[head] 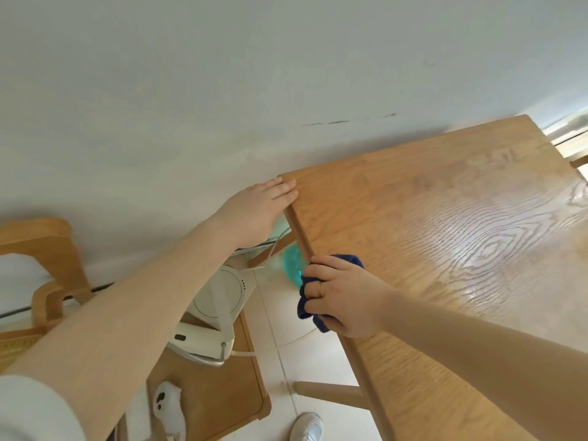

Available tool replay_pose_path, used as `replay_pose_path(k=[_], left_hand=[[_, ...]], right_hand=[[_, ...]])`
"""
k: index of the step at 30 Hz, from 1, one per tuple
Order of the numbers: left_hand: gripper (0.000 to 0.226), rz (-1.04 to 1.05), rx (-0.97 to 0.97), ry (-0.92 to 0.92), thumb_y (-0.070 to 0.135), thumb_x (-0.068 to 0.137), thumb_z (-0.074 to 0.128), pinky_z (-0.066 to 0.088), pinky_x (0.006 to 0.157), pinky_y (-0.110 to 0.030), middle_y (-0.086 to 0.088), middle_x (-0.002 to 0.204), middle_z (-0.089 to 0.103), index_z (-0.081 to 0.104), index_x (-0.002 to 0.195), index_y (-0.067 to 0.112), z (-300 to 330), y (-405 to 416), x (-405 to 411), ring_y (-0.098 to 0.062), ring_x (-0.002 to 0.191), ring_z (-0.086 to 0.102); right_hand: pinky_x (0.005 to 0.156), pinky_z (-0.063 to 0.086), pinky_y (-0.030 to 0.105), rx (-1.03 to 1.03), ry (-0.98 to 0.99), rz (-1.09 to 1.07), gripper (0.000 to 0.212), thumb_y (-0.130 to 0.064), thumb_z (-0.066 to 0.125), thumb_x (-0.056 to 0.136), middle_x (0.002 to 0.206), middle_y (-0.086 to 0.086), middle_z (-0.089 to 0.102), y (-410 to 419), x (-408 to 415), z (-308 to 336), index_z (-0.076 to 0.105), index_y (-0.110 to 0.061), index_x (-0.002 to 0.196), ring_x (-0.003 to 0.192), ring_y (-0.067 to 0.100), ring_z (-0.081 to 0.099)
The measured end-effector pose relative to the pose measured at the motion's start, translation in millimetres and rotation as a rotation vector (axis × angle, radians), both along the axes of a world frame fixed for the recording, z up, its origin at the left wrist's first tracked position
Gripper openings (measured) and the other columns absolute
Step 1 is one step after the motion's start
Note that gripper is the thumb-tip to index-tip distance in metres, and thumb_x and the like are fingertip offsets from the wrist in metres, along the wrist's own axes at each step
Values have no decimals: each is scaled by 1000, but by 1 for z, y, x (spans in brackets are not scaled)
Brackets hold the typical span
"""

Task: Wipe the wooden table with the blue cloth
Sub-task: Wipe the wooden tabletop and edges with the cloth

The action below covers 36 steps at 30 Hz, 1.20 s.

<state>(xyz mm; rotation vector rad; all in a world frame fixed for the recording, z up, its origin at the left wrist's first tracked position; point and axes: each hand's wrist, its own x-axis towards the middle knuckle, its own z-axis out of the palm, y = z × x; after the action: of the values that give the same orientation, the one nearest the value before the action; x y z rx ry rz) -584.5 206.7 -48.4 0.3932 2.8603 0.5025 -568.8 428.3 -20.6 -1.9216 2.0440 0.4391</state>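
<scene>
the light-brown wooden table with visible grain (pixel 445 237) is standing against a pale wall, its near-left edge running down the middle of the view. the right hand (pixel 342 296) is gripping the dark blue cloth (pixel 345 261), fingers curled round the bunched fabric and over the table's edge, a gold ring showing on one finger; the cloth is sitting at that edge, part on the top surface and part hanging below the fingers. the left hand (pixel 261 206) is lying flat with straight fingers, fingertips touching the table's far-left corner, holding nothing. a glossy sheen is showing across the middle of the tabletop, possibly dampness, though glare makes that uncertain. below the edge, a translucent teal round object (pixel 292 265) is sitting on the pale tiled floor (pixel 318 361). a white appliance with a round face (pixel 219 297) is resting on a low wooden surface (pixel 219 399) to the left. a wooden chair (pixel 47 265) is standing at far left. a white shoe (pixel 307 428) is showing at the bottom.
</scene>
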Motion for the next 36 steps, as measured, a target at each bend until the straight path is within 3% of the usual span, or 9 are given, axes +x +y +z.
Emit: replay_pose_path(k=[2,7,11,15,19,22,26,30,36], left_hand=[[63,45,4,41,-3,92,30,10,118,-30,0,159,3,13,149,16,1,6,1,-16,146,3],[61,50,-3,45,-3,93,30,12,117,-28,-1,159,4,15,149,15,6,7,1,-16,146,6],[60,82,24,56,-2,92,33,12,117,-32,-2,158,7,18,149,13,2,13,6,-18,146,6],[58,189,-38,40,2,92,37,9,117,-38,-6,158,8,20,147,10,12,31,9,-23,146,3],[63,303,26,-48,4,89,42,5,118,-41,-8,158,-6,19,147,11,21,49,26,-28,145,-6],[66,232,207,10,2,87,43,8,118,-32,-2,159,3,22,148,16,23,63,54,-20,146,1],[57,257,470,-117,0,88,43,14,99,-7,4,153,25,38,142,19,37,89,93,-10,140,24],[44,160,349,-93,0,90,41,19,112,-27,-2,152,29,60,125,19,32,121,122,-17,141,22],[51,135,97,-33,2,92,39,11,115,-33,-4,155,22,43,139,23,17,147,137,-23,145,8]], right_hand=[[107,21,38,44,27,4,16,-29,57,73,80,-9,67,-14,-15,-2,72,-26,79,97,22,57],[102,36,42,-18,114,-128,30,-26,41,72,75,-6,67,-62,-46,-13,71,-21,73,91,25,56],[105,29,41,-132,61,-257,24,-24,46,73,85,-8,67,-17,6,-10,70,-23,76,106,26,54],[102,28,37,-88,-75,-261,11,-25,57,67,77,-12,63,41,68,-3,67,-26,70,101,22,57],[96,25,33,-54,-32,-221,21,-29,45,71,74,-14,63,40,51,-5,66,-26,67,98,17,56],[89,25,34,-175,43,-305,26,-29,42,70,69,-13,62,18,36,-17,67,-25,65,98,18,56],[89,28,34,-265,33,-399,28,-28,42,70,75,-15,65,39,65,-13,70,-26,69,104,19,56],[91,29,33,-198,-32,-348,9,-30,58,65,74,-15,63,107,139,-7,66,-26,67,104,19,56],[83,29,36,-158,58,-314,6,-31,67,60,70,-13,62,111,144,-15,67,-27,65,92,18,59]])
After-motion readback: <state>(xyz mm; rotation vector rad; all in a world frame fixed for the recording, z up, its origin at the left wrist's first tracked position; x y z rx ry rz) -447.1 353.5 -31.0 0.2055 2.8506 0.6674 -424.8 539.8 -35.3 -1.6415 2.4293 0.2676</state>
